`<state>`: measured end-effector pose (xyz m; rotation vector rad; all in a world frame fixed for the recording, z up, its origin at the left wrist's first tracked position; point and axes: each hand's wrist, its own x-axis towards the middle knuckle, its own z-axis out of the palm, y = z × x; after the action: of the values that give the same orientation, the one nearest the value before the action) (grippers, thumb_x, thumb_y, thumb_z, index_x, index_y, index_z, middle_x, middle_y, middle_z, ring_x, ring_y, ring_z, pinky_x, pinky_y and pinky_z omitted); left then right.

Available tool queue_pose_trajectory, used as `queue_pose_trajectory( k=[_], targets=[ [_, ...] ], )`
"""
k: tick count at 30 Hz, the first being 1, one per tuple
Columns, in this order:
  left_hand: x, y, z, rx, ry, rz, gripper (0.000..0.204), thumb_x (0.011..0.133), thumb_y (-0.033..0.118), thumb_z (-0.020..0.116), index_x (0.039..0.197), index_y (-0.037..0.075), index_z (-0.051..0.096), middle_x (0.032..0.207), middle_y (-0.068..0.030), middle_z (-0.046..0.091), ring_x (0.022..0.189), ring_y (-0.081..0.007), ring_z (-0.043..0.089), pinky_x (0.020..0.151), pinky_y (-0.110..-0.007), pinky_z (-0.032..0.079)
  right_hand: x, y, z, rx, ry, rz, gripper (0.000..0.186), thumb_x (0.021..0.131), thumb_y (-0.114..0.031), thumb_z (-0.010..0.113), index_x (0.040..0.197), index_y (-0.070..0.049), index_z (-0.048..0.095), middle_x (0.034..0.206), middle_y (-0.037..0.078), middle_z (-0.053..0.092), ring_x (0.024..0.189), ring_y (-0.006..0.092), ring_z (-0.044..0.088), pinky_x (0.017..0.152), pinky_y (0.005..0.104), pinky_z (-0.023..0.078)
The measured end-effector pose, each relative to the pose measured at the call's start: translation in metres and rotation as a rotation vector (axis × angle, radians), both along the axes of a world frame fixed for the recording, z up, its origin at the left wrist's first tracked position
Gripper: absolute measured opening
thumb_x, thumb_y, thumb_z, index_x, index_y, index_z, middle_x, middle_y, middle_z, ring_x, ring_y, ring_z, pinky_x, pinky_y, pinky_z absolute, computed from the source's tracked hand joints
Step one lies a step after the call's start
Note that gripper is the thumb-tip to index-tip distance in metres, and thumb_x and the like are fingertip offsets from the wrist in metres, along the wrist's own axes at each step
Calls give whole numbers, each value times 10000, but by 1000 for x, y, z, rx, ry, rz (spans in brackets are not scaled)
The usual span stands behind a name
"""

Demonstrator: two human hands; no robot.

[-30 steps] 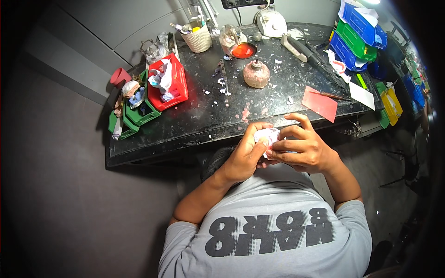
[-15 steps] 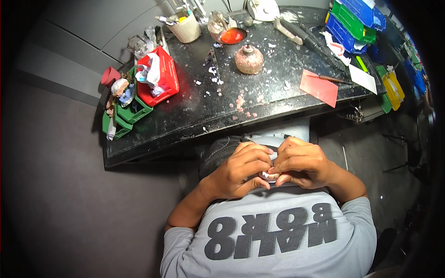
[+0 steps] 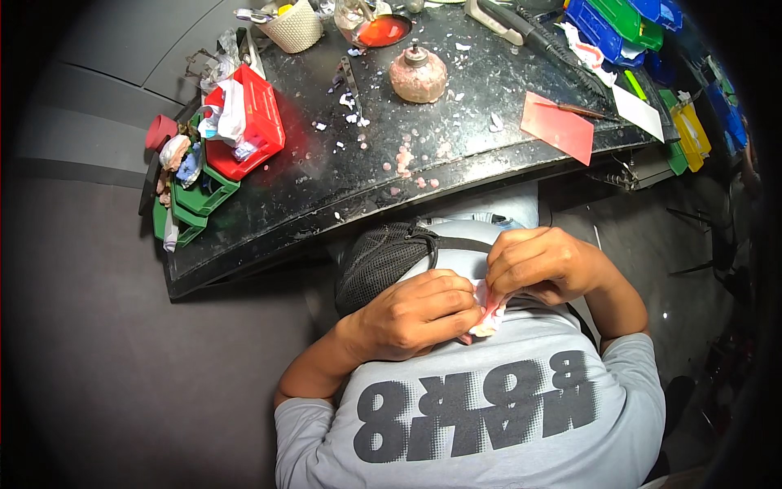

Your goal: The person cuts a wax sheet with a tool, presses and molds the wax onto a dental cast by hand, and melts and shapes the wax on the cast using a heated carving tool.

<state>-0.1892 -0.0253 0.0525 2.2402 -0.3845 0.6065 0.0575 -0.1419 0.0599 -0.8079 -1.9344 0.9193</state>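
Note:
Close to my chest, both hands work on a small white-and-pink dental model. My left hand is closed round its left side, the fingers curled over it. From above and to the right, my right hand pinches at the pink part, with thumb and fingertips together. Fingers hide much of the piece, so its full shape does not show.
On the black bench stand a wax-smeared burner and a dish of red wax. A pink wax sheet lies under a thin carving tool. A red bin sits left, stacked blue bins right.
My right hand has turned and lifted slightly, and more of the white-and-pink model shows between the hands. My left hand has shifted a little lower. The bench has slid up and left in view.

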Motion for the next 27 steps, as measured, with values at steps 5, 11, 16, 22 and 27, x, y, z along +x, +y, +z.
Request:
queue_pose_trajectory(
  k=[5, 11, 16, 22, 27],
  targets=[
    [-1, -3, 3, 19, 12, -31, 300, 847, 185, 801, 1043, -31, 735, 1016, -138, 696, 986, -307, 701, 883, -426, 571, -5, -5, 8, -5, -1, 33, 176, 854, 3, 775, 1024, 10, 733, 992, 121, 729, 946, 320, 691, 884, 405, 545],
    [0, -2, 9, 57, 20, -45, 299, 838, 198, 804, 1029, -19, 724, 1026, -134, 683, 1004, -315, 690, 903, -431, 559, -11, -12, 10, 97, -101, -28, 329, 827, -269, 869, 1038, -53, 738, 1044, 81, 694, 949, 286, 657, 853, 410, 501],
    [2, -2, 10, 78, 39, -70, 306, 833, 188, 805, 1032, -27, 715, 1036, -149, 687, 1021, -325, 693, 908, -428, 567, -14, -14, 7, 182, -149, -66, 276, 825, -205, 862, 1025, -57, 742, 1022, 59, 707, 955, 267, 661, 858, 413, 499],
    [2, -3, 7, 52, 36, -79, 352, 821, 185, 823, 1065, -40, 706, 1051, -165, 693, 1034, -336, 699, 909, -430, 576, -9, -14, -6, 198, -61, -30, 239, 812, -127, 864, 1010, -35, 767, 977, 59, 732, 942, 263, 680, 850, 409, 504],
    [1, -5, 5, 5, 90, -72, 373, 815, 186, 839, 1079, -43, 709, 1070, -162, 708, 1046, -330, 706, 909, -415, 582, -10, -12, -11, 128, 41, 12, 211, 830, -123, 859, 990, -17, 773, 941, 75, 742, 907, 268, 697, 856, 407, 509]
  ],
)
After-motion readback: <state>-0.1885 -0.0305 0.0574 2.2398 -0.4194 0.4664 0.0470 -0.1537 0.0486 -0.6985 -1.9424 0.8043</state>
